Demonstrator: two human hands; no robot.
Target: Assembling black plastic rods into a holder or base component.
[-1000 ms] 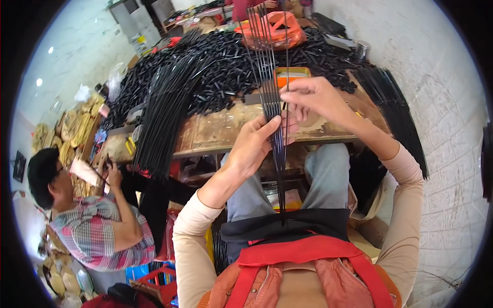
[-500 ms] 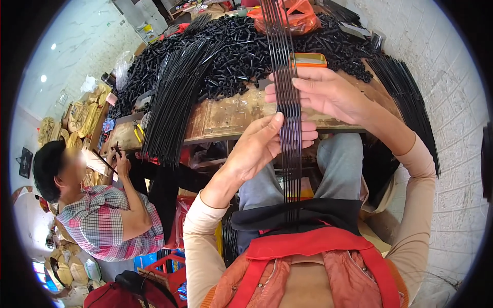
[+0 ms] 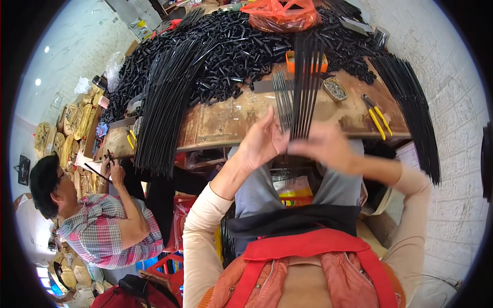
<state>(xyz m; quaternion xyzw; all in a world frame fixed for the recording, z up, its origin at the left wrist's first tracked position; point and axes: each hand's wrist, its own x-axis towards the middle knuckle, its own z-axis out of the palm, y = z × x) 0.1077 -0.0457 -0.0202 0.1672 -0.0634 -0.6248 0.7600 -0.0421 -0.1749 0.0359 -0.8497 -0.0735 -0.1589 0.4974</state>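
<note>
Black rods (image 3: 300, 87) have spread into two bunches over the table (image 3: 218, 123), so they're less neat. Left hand (image 3: 261, 143) loosely holds them; right hand (image 3: 328, 147) is blurry, so I can't tell its grip.

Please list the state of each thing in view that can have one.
Held rods: fanned toward the top
Left hand: at the rods, thumb raised
Right hand: at the rods, blurred, grip unclear
Pliers: handles apart
Small container: open, holding small bits
Orange container: partly hidden
Orange bag: bunched
Black tubes: heaped
</note>
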